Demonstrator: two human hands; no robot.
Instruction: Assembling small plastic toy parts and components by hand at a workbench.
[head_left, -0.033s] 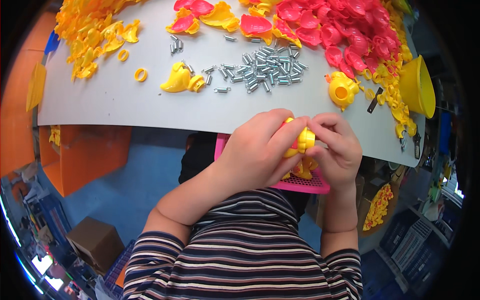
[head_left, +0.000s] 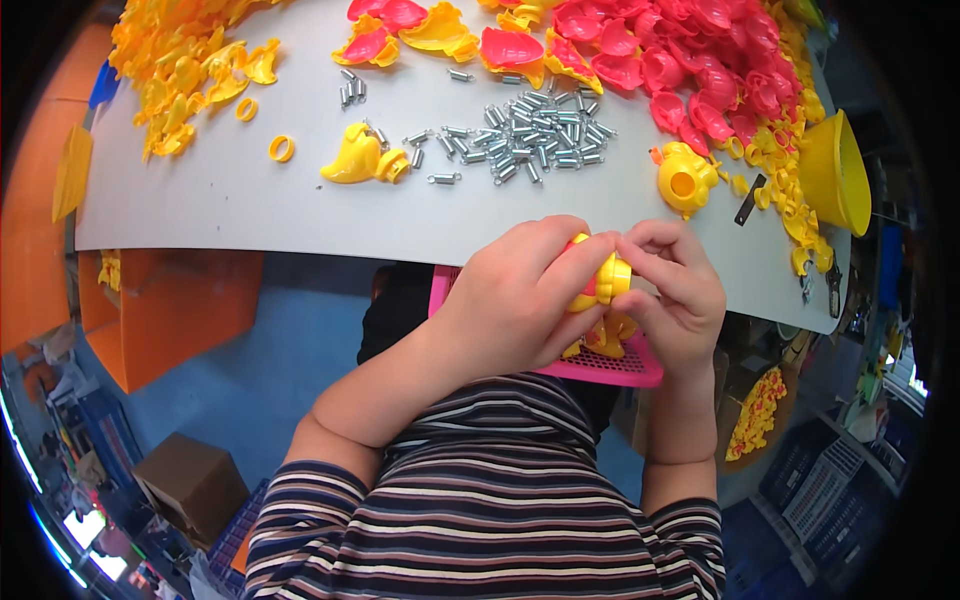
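My left hand [head_left: 520, 290] is wrapped round a yellow plastic toy part [head_left: 613, 278] with a little red on it and a ring-shaped end. From the other side, the thumb and forefinger of my right hand [head_left: 675, 295] pinch at that ring end. Both hands are just off the table's near edge, above a pink basket [head_left: 600, 374] that holds more yellow pieces [head_left: 608, 336]. My fingers cover much of the held part. On the table lie a yellow duck-shaped head [head_left: 686, 180] with a round opening and a curved yellow piece [head_left: 358, 158] with a ring end.
A heap of small metal springs [head_left: 540, 130] lies mid-table. Red shells [head_left: 710, 60] pile up at the far right, yellow pieces [head_left: 185, 70] at the far left. Loose yellow rings [head_left: 281, 149], a small dark metal strip [head_left: 749, 200] and a yellow bucket [head_left: 838, 172] are also there. Orange box [head_left: 180, 310] lower left.
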